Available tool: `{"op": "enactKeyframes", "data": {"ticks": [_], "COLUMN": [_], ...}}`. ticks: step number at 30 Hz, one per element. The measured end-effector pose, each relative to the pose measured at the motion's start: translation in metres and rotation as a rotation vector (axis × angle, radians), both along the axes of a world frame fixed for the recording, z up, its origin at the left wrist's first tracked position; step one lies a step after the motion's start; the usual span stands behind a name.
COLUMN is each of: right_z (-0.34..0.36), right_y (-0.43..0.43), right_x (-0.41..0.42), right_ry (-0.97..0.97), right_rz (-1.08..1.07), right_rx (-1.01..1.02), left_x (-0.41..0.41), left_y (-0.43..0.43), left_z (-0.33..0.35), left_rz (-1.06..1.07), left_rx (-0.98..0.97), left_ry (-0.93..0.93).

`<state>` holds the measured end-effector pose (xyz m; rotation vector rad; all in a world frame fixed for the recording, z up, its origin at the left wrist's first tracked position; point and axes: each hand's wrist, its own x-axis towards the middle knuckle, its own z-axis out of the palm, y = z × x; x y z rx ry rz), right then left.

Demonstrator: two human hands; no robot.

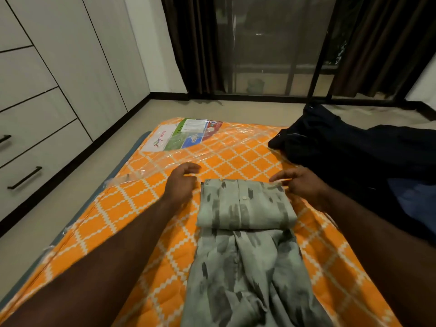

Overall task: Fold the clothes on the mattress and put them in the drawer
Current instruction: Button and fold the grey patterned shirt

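A grey-green patterned shirt [245, 234] lies lengthwise on the orange diamond-patterned mattress [132, 208], its far end folded back over itself into a flat block. My left hand [180, 182] hovers just left of that folded end, fingers loosely curled, holding nothing. My right hand [300, 182] is at the fold's far right corner, its fingertips touching the cloth edge; whether it pinches the cloth is unclear. A heap of dark navy clothes [349, 147] lies on the mattress at the right.
White wardrobe drawers with black handles [24, 178] line the left wall, all closed. The mattress is wrapped in clear plastic with a printed label [184, 135] at its far end. Beige floor runs between mattress and drawers. Dark curtains and a glass door stand behind.
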<state>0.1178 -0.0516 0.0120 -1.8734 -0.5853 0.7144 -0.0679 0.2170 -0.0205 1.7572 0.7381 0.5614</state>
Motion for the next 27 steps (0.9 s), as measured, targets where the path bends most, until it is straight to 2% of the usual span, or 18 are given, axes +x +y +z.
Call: {"op": "enactKeyframes", "data": {"ticks": [1,3,6,8,11,15,17,19,20,22,24,27], "right_z": [0.001,-0.001,-0.011,-0.021,-0.038,-0.041,-0.031,-0.020,-0.013,-0.003,0.004,0.013], "right_y": [0.001,0.003,0.008,0.019,0.032,0.032,0.028,0.022,0.017,0.005,-0.010,-0.029], "right_x": [-0.002,-0.009,-0.026,-0.044,-0.074,-0.077,-0.071,-0.063,-0.061,-0.058,-0.056,-0.061], "right_ry": [-0.029,-0.175,-0.509,-0.631,-0.664,-0.626,-0.569,-0.493,-0.385,-0.045,0.276,0.535], "right_rz": [-0.097,-0.196,-0.027,0.124,0.285,0.233,0.170,0.031,-0.069,-0.222,-0.192,-0.026], "right_rx": [0.040,0.074,-0.128,-0.322,-0.549,-0.497,-0.399,-0.325,-0.312,-0.280,-0.241,-0.249], "left_x": [-0.003,-0.010,-0.007,-0.004,-0.014,-0.026,-0.023,-0.022,-0.023,-0.028,-0.033,-0.043], "left_y": [-0.006,-0.023,-0.045,-0.053,-0.066,-0.084,-0.085,-0.080,-0.077,-0.073,-0.068,-0.060], "left_z": [0.004,0.009,0.007,-0.008,-0.034,-0.039,-0.025,-0.005,0.006,0.025,0.032,0.033], "left_rz": [0.051,-0.031,-0.204,-0.238,-0.228,-0.041,0.031,0.053,0.052,0.019,-0.072,-0.156], "left_rx": [0.101,0.314,0.465,0.514,0.470,0.501,0.351,0.158,0.050,-0.179,-0.332,-0.499], "left_ry": [0.002,0.003,0.103,0.265,0.462,0.258,0.226,0.323,0.376,0.441,0.532,0.663]}}
